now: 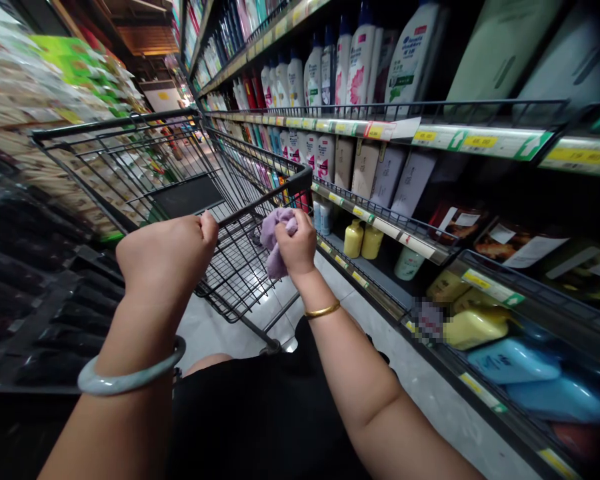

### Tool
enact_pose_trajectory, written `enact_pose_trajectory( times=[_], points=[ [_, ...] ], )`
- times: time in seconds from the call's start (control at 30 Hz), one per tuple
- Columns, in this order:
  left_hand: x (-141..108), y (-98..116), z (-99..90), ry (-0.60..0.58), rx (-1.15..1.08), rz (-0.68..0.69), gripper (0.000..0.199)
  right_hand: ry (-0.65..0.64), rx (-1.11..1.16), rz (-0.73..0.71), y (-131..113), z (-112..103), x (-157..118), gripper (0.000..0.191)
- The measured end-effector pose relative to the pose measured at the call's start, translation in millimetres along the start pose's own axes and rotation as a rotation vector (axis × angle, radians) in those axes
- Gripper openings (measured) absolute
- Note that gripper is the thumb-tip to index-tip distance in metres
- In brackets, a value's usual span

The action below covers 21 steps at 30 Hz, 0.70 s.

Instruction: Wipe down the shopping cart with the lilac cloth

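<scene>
A black wire shopping cart (183, 197) stands in front of me in the aisle. My left hand (167, 257), with a pale bangle at the wrist, is closed around its handle bar (253, 205). A crumpled light purple cloth (276, 250) is bunched in my right hand (300, 243), whose fingers are curled tightly over it. That hand is just below the right end of the handle; whether it touches the bar I cannot tell. Through the wires of the basket the floor shows.
Shelves (340, 123) of shampoo bottles (363, 63) run along the right, close to the cart. Yellow bottles (353, 239) and blue bottles (513, 360) sit low there. Packaged goods (75, 77) and dark stacked items (55, 320) line the left. Grey tiles (207, 343) cover the floor.
</scene>
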<state>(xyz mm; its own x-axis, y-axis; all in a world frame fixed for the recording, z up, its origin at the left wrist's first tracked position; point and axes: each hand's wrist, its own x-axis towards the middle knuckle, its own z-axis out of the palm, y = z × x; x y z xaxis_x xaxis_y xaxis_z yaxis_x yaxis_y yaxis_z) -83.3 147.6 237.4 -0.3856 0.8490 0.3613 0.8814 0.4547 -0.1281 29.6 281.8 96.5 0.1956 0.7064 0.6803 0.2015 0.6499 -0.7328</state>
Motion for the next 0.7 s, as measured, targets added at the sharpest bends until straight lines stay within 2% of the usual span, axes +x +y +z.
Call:
enact_pose_trajectory(
  times=[0.07, 0.2, 0.27, 0.33, 0.5, 0.57, 0.7],
  points=[
    [-0.4, 0.5, -0.1, 0.004, -0.040, -0.017, 0.083, -0.005, 0.000, -0.019, -5.1, -1.9, 0.8, 0.012],
    [-2.4, 2.1, 0.5, 0.024, -0.056, -0.011, 0.088, -0.202, 0.027, -0.281, -42.6, 3.3, -13.8, 0.018],
    [-3.3, 3.3, 0.6, 0.024, -0.038, -0.011, 0.087, -0.278, 0.042, -0.368, -52.3, 6.7, -20.6, 0.021],
    [-3.3, 4.5, 0.9, 0.016, -0.023, -0.018, 0.081, -0.266, 0.051, -0.342, -46.5, 8.1, -21.8, 0.020],
    [-0.3, 5.8, 5.4, 0.053, -0.047, -0.052, 0.070, -0.079, 0.053, -0.057, -11.3, 4.1, -8.9, 0.011],
    [0.4, 5.1, 8.4, 0.077, -0.065, -0.061, 0.068, -0.072, 0.071, -0.076, -14.8, 2.1, -6.9, 0.009],
    [-1.8, 0.6, 15.0, 0.117, -0.080, -0.044, 0.070, -0.212, 0.169, -0.269, -41.1, 3.5, -13.1, 0.011]
  ],
)
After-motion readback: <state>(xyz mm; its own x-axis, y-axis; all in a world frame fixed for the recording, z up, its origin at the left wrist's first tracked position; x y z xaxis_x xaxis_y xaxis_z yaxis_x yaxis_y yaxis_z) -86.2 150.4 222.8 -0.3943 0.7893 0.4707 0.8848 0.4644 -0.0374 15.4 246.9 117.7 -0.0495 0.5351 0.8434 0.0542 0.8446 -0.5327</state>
